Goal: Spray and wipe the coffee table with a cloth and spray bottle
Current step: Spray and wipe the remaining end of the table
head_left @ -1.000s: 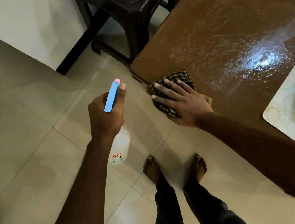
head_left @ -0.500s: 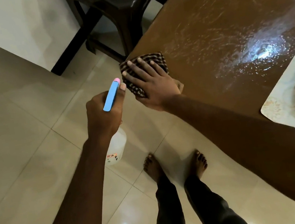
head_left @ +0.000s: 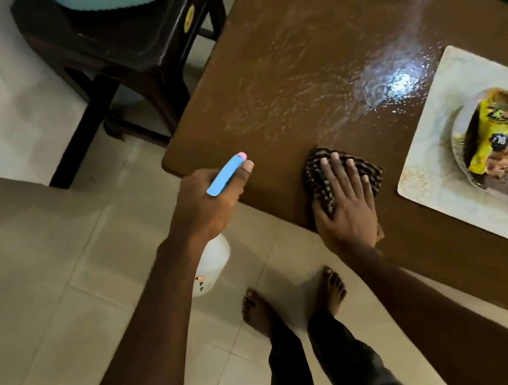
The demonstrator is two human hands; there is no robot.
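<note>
Cloth (head_left: pixel 317 178): checked, dark, bunched flat on the table (head_left: pixel 307 59) near its front edge, just left of the mat (head_left: pixel 431 135). It is pressed down by the right hand (head_left: pixel 347 207), fingers laid straight and spread over it, nothing pinched. Bottle (head_left: pixel 226 175): blue head with a pink tip, pale body hanging below, gripped in the closed left hand (head_left: pixel 207 200), held off the table's corner above the floor (head_left: pixel 39 262), nozzle aimed toward the tabletop. Tabletop: brown, streaked with a wet film, wettest at the glare beside the mat's far corner. Mat: pale, carrying a plate (head_left: pixel 458 138) with a yellow packet (head_left: pixel 500 147). Stool (head_left: pixel 132 37): dark, beyond the table's left corner. Hazards, as judged: since the cloth is only pressed, not gripped, it may be slid off the near edge by a stroke drawn toward the body. The mat may be shoved, or wetness driven beneath it, by a stroke carried right. The packet or the right hand may be misted if the trigger is squeezed at this aim. Drips may be shed onto the tiles by the bare feet (head_left: pixel 262 308), where a slip is likely.
</note>
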